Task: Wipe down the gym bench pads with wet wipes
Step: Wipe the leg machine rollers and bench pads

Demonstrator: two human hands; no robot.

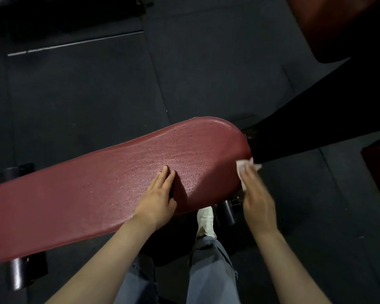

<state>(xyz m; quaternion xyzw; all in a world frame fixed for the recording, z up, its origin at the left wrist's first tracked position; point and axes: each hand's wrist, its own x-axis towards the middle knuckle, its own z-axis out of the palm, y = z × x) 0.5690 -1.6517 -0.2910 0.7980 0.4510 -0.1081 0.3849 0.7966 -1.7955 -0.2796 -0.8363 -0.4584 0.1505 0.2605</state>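
A long dark-red bench pad (pixel 92 194) runs from the lower left to a rounded end at centre right, its surface glistening. My left hand (pixel 157 198) rests flat on the pad near its front edge, fingers straight. My right hand (pixel 256 198) lies with straight fingers on a white wet wipe (pixel 242 168), pressing it against the pad's right side edge. The wipe sticks out beyond my fingertips; the rest is hidden under the hand.
A black frame beam (pixel 316 119) rises from the pad's rounded end toward the upper right. A second dark-red pad (pixel 329 25) shows at top right. Black round frame feet (pixel 20 275) sit under the bench. Dark rubber floor lies all around; my white shoe (pixel 205 220) stands below.
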